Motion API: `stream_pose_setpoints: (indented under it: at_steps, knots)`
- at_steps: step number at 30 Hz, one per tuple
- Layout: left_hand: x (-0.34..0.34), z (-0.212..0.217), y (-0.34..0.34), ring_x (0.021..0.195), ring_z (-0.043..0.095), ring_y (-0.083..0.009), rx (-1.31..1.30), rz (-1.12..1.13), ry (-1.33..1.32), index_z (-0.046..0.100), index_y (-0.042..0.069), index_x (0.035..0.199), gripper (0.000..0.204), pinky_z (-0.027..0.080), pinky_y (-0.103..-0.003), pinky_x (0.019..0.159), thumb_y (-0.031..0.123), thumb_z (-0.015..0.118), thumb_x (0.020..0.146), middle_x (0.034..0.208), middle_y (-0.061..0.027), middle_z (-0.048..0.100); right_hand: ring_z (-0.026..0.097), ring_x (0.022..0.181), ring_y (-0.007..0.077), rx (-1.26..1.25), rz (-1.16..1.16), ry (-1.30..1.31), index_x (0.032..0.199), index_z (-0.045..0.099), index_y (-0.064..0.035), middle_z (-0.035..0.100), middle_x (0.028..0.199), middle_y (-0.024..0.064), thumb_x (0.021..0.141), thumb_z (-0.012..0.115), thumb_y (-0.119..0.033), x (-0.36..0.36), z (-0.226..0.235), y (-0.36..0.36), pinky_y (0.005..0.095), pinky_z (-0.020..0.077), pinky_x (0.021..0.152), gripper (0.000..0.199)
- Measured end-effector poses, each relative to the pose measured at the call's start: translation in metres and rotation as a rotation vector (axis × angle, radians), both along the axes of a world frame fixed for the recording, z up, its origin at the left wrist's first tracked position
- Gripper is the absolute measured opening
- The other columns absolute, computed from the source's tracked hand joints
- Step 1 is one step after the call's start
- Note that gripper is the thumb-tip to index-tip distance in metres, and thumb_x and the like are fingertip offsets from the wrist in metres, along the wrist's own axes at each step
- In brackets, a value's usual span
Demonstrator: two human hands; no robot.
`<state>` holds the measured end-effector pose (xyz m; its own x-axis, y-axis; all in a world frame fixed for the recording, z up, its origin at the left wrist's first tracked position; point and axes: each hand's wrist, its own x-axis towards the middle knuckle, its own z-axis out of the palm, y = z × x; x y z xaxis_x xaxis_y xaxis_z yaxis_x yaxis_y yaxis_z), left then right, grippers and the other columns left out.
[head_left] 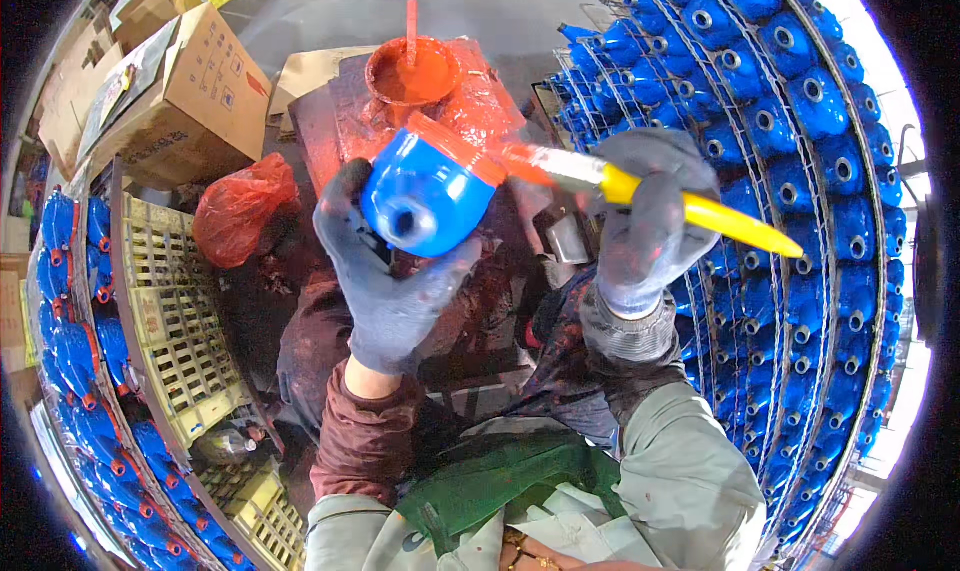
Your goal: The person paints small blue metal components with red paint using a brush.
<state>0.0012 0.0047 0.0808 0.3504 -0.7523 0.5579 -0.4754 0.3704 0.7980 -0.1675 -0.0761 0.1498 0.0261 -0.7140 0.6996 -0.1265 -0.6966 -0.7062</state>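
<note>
My left hand [395, 301], in a grey glove, is closed around a rounded blue metal casting [425, 193] with a round hole facing me. The casting's far rim is coated in wet-looking red paint. A paintbrush [740, 223] with a yellow handle is gripped in my gloved right hand [660, 211]. Its red-soaked bristles touch the casting's red rim or lie right by it. Beyond the casting stands a bowl of red paint [448, 63] with a red stick [411, 31] upright in it.
The paint bowl rests on a red-smeared stand [485, 96]. Racks of blue castings [790, 186] rise close on my right, and more blue parts with red ends [75, 356] hang at left. A cardboard box [200, 96], a red plastic bag [245, 211] and cream crates [185, 321] lie left.
</note>
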Motion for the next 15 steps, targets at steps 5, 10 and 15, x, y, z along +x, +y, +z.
stream_pose_setpoints:
  at_steps: [5, 10, 15]
  knots:
    - [0.006, 0.004, -0.003, 0.120, 0.050, -0.0273, 0.222, -0.451, 1.105, 0.025, 0.011, 0.142, 0.070, 0.046, -0.046, 0.098, 0.019, 0.067, 0.087, 0.130, -0.0123, 0.046, 0.060, 0.065, 0.0155, 0.288, 0.011, -0.296, 0.103, 0.060, 0.0079, 0.063, 0.099, 0.0176, 0.093, 0.056, -0.037, -0.002, -0.006, -0.008, 0.0237, 0.0473, 0.050, 0.046]
    - [0.015, -0.014, -0.007, 0.128, 0.045, -0.0349, 0.294, -0.816, 1.805, 0.021, 0.013, 0.147, 0.061, 0.047, -0.058, 0.097, 0.032, 0.049, 0.096, 0.144, -0.0173, 0.039, 0.064, 0.071, 0.0167, 0.423, 0.319, -0.419, 0.110, 0.060, 0.0029, 0.066, 0.101, 0.0141, 0.090, 0.062, -0.010, 0.005, -0.013, -0.011, 0.0286, 0.0554, 0.059, 0.024]
    - [0.011, -0.020, -0.009, 0.134, 0.035, -0.0390, 0.225, -0.808, 1.840, 0.019, 0.012, 0.149, 0.071, 0.035, -0.064, 0.104, 0.043, 0.052, 0.093, 0.151, -0.0177, 0.029, 0.065, 0.073, 0.0176, 0.435, 0.335, -0.308, 0.110, 0.060, 0.0028, 0.066, 0.101, 0.0129, 0.090, 0.062, -0.008, -0.005, -0.015, -0.016, 0.0287, 0.0549, 0.060, 0.023]
